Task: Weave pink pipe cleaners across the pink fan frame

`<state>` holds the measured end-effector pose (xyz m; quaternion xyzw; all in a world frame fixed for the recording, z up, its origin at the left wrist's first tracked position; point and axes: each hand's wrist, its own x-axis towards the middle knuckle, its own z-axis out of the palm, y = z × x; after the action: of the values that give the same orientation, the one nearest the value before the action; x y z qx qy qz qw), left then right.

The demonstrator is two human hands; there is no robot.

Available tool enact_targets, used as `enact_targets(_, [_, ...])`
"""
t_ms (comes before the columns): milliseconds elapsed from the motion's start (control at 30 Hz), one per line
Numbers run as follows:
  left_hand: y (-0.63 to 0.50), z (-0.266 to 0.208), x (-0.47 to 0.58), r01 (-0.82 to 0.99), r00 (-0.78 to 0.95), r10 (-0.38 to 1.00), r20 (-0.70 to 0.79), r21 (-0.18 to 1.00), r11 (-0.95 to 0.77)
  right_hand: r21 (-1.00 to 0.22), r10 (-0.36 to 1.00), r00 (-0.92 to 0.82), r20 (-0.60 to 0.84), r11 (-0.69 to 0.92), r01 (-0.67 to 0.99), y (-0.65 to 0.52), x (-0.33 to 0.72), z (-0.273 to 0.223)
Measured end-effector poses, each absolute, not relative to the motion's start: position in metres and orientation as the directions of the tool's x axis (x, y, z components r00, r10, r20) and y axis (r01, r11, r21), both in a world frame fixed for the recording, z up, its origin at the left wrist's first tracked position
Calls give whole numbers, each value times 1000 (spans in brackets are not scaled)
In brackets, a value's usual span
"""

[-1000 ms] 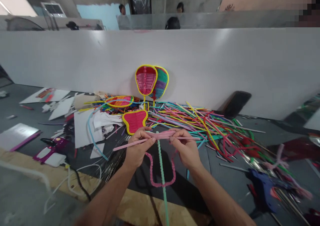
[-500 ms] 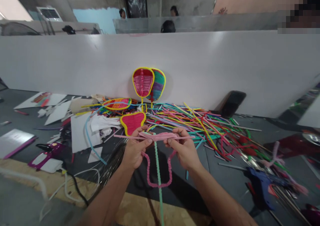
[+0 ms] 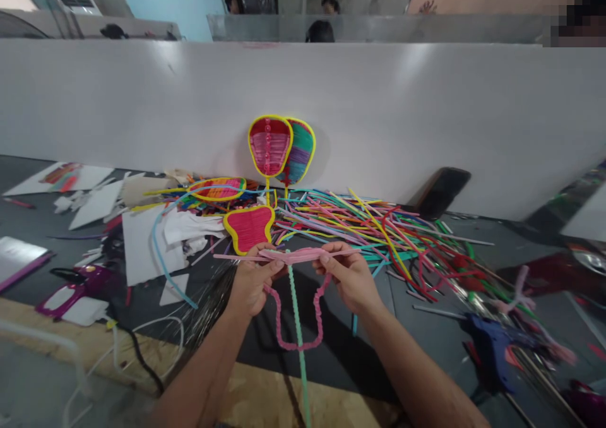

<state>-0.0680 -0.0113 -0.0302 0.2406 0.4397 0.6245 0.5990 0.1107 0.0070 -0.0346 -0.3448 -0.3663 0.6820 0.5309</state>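
Between my hands is a pipe cleaner frame, its pink twisted outline (image 3: 298, 347) curving below and a light green twisted stem (image 3: 296, 308) running down its middle. Pale pink pipe cleaners (image 3: 303, 255) stretch across its top, with loose ends poking out on both sides. My left hand (image 3: 258, 276) pinches the left side of this pink band. On the right side, my right hand (image 3: 344, 273) grips it between thumb and fingers. A finished red fan shape with a yellow rim (image 3: 249, 229) lies just beyond my left hand.
Two yellow-rimmed fans (image 3: 271, 147) lean on the white partition (image 3: 142, 100). Loose pipe cleaners (image 3: 341, 219) are heaped beyond my hands. A phone (image 3: 444, 191) stands at the right, near a blue glue gun (image 3: 490, 349). Paper sheets (image 3: 154, 245) and a purple device (image 3: 76, 295) lie left.
My right hand has shifted slightly left along the pink band, and less of its right end sticks out. The camera view has tilted down a little.
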Motion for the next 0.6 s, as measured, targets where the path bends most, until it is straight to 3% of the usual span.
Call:
enact_targets(267, [-12, -31, -69, -547, -182, 954, -240, 831, 104, -783, 951, -276, -137, -275, -558, 8, 115, -33])
enact_targets(600, [-14, -25, -68, -524, -226, 949, -220, 849, 72, -752, 914, -305, -266, -395, -528, 12, 118, -31])
